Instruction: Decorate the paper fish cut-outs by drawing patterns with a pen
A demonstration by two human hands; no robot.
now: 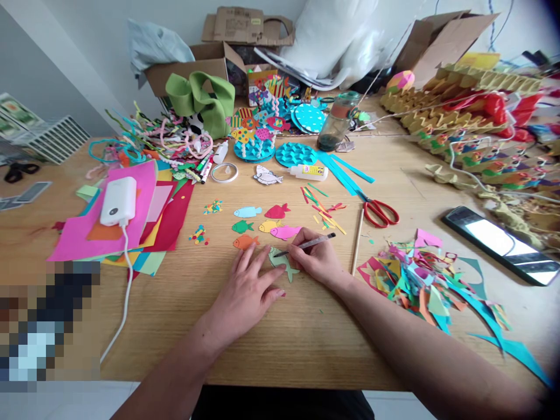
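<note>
My right hand (315, 256) grips a dark, slim pen (311, 242), its tip on a pale green paper fish (286, 267). My left hand (250, 287) lies palm down with its fingers spread, the fingertips at that fish's left edge and just below an orange paper fish (245, 242). Beyond the hands lie more cut-out fish: a light blue fish (247, 212), a red fish (277, 211), a green fish (242, 226), a yellow fish (269, 226) and a pink fish (286, 232). The yellow and pink ones overlap.
Paper scraps (420, 280), red-handled scissors (380, 212), a wooden stick (358, 242) and a phone (503, 245) lie rightward. Leftward, a white power bank (118, 201) with a cable rests on coloured paper (83, 236). A glue bottle (309, 171) and glass jar (339, 119) are farther back.
</note>
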